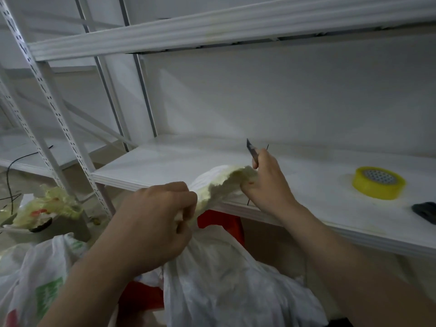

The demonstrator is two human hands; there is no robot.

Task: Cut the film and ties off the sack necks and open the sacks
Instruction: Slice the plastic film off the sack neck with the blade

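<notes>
My left hand (155, 223), at the centre of the frame, is clenched round the gathered neck of a white sack (224, 284) that fills the lower centre. The neck stretches up and right to my right hand (266, 185). The length between my fists is wrapped in crumpled yellow film (224, 182) and rests on the front edge of a white shelf (318, 192). My right hand is closed on the far end of the neck and on a small knife (250, 151), its blade pointing up and away. A thin dark strand, perhaps a tie, shows above and below that fist; I cannot be sure.

The neck is pulled taut, so a blade drawn along it could slip toward my left fingers. Cutting too deep would slit the sack itself. Sharing one fist between knife and film may loosen my hold on the handle.

A tape roll (378, 182) sits on the shelf at right.
</notes>
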